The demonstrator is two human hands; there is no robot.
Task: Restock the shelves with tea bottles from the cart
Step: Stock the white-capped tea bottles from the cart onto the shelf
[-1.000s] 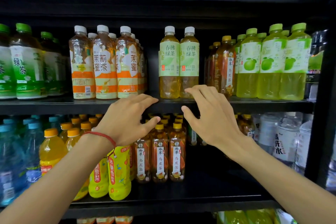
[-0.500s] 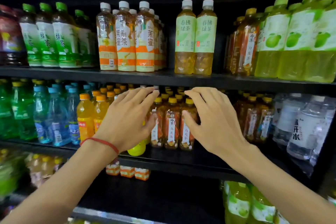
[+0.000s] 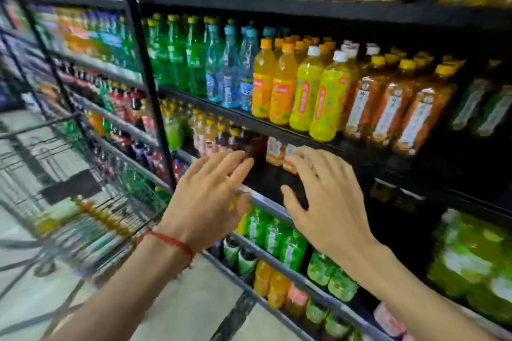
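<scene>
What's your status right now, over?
Left hand open, empty. Right hand open, empty. Bottles lying in cart, lower left, blurred. Nothing seen blocking the reach.

Before me, black metal shelving (image 3: 277,127): its middle board carries, left to right, upright green plastic bottles (image 3: 177,63), pale blue bottles (image 3: 230,75), orange-capped orange juice bottles (image 3: 282,91), white-capped yellow-green bottles (image 3: 327,102) and yellow-capped amber tea bottles (image 3: 388,111). At my left, a wire shopping cart (image 3: 116,171) stands on pale floor tiles (image 3: 194,299), with blurred bottles (image 3: 97,214) lying inside.
</scene>
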